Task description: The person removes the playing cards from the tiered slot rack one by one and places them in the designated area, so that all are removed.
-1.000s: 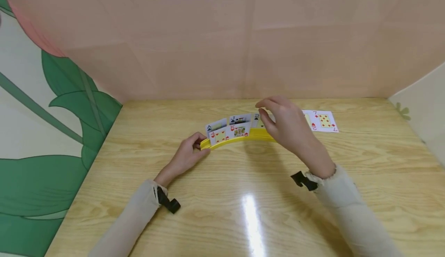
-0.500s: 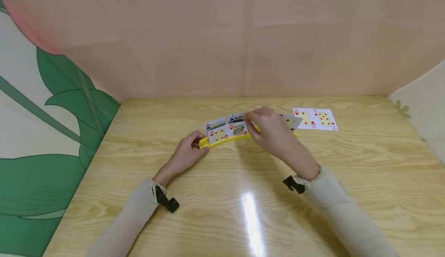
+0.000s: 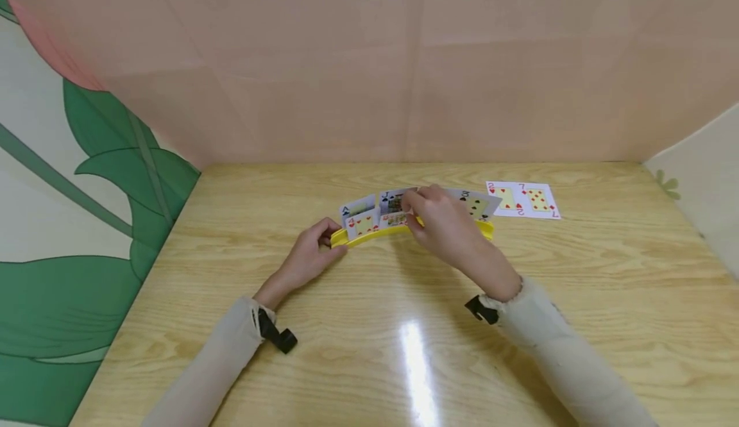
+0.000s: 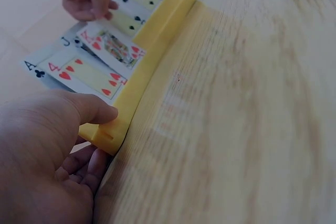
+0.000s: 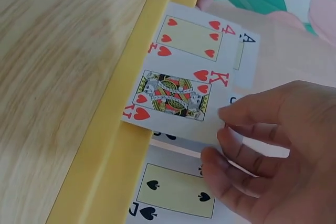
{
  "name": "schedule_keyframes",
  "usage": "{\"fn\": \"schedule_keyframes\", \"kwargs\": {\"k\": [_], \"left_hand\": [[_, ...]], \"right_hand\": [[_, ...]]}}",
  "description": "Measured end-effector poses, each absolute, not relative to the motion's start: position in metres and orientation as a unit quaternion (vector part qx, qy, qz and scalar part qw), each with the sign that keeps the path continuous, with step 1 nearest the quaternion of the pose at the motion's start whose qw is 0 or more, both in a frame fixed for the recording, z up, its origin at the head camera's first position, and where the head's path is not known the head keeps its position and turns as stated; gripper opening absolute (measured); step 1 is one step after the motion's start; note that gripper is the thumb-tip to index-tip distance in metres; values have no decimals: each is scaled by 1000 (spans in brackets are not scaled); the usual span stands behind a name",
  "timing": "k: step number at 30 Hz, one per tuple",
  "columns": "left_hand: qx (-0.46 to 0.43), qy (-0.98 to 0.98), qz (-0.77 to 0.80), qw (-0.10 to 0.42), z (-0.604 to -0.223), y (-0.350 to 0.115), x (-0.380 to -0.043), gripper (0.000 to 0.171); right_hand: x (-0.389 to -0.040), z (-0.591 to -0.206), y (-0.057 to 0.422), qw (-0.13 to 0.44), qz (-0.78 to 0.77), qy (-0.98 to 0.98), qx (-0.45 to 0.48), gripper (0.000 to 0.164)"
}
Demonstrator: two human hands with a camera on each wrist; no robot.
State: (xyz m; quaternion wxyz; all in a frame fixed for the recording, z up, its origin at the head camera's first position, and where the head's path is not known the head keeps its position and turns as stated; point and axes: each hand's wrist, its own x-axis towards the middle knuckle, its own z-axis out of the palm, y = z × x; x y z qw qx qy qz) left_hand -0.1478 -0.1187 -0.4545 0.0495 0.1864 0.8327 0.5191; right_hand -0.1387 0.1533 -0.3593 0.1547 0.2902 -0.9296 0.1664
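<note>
My left hand (image 3: pixel 308 254) grips the left end of a curved yellow card holder (image 4: pixel 157 32), thumb on its front edge. With thumb and fingers, my right hand (image 3: pixel 447 228) pinches the king of hearts (image 5: pixel 173 98) by its upper edge. That card leans at a tilt in the front slot, beside the four of hearts (image 5: pixel 189 38). In the back row stand a black ace (image 4: pixel 35 69), the jack of spades (image 3: pixel 390 201), the two of spades (image 5: pixel 176 190) and another spade card (image 3: pixel 476 206). My right hand hides part of this row in the head view.
Flat on the wooden table (image 3: pixel 346 363), right of the holder, lie the two of hearts (image 3: pixel 504 197) and the seven of diamonds (image 3: pixel 538 200). A pinkish cloth backdrop (image 3: pixel 369 81) rises behind the table's far edge.
My right hand has moved left from over the holder's right part to the king of hearts and taken hold of it. The king now sits lower and tilted, showing more of the jack. My left hand stays put.
</note>
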Motion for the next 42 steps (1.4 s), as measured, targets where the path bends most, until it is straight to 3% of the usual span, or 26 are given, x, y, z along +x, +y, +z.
{"fn": "schedule_keyframes", "kwargs": {"k": [7,10,20,42], "left_hand": [[184,836,515,49,-459,-121,-150,24],[184,836,514,51,-459,-120,-150,24],[187,835,514,51,-459,-120,-150,24],[190,833,517,48,-460,-121,-150,24]], "right_hand": [[-138,-366,151,148,137,-938,283,12],[-140,-369,151,120,139,-941,283,7],[-150,-377,154,15,220,-934,281,22],[-154,-374,160,20,229,-931,285,21]]}}
